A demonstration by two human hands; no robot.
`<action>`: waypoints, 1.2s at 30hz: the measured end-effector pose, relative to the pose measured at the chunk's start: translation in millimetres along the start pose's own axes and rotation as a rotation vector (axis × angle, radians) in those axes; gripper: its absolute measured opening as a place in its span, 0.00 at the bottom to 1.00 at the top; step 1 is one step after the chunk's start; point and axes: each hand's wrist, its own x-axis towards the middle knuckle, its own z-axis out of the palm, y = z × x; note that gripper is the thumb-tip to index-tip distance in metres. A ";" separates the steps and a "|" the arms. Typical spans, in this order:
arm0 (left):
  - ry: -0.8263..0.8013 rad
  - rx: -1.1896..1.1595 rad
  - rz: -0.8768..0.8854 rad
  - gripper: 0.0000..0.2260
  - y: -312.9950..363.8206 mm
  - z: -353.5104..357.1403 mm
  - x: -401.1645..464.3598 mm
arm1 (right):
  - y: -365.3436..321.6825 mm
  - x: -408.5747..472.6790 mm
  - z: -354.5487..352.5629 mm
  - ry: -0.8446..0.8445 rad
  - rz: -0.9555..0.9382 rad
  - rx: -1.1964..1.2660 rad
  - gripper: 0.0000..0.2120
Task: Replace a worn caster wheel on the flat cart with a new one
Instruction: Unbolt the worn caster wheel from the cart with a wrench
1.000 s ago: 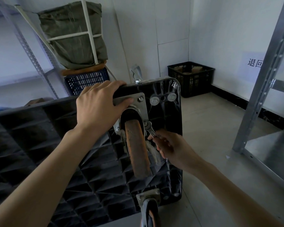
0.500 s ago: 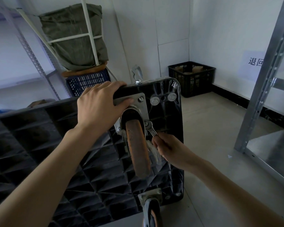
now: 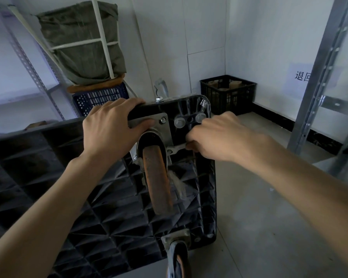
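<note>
Here, at the cart's top right corner:
Cart: flat cart [image 3: 48, 187] is standing tipped on its edge, underside showing.
Wheel: worn caster wheel [image 3: 157, 177] is sitting bolted by its mounting plate [image 3: 165, 129].
Left hand [image 3: 111, 127]: is gripping the cart's top edge.
Right hand [image 3: 219, 137]: is clamping a wrench [image 3: 176, 149] on a plate bolt.
Progress: judging early; caster not yet off, new wheel unseen.
Writing: wall sign [image 3: 301, 76] is reading "退回", partly hidden.

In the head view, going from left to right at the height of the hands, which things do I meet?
left hand → mounting plate → wrench → right hand → shelving post
</note>
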 end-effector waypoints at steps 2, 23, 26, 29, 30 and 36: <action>-0.002 -0.003 -0.007 0.23 0.4 -1.0 -0.5 | -1.2 -5.6 -2.8 0.057 -0.024 -0.013 0.09; 0.004 -0.003 -0.012 0.22 1.6 -1.0 -1.0 | -19.1 -26.2 115.1 0.108 0.111 1.323 0.14; 0.006 -0.008 -0.013 0.22 1.5 -0.9 -1.2 | -22.3 -28.5 115.7 0.115 0.073 1.326 0.12; 0.006 -0.003 -0.008 0.22 2.0 -1.3 -0.8 | -23.1 -28.0 113.8 0.162 0.086 1.326 0.10; 0.007 0.001 -0.006 0.22 2.0 -1.1 -0.7 | -23.0 -27.5 114.2 0.170 0.084 1.328 0.10; 0.014 0.008 -0.005 0.22 2.1 -1.4 -1.0 | -21.8 -27.1 119.2 0.193 0.071 1.287 0.09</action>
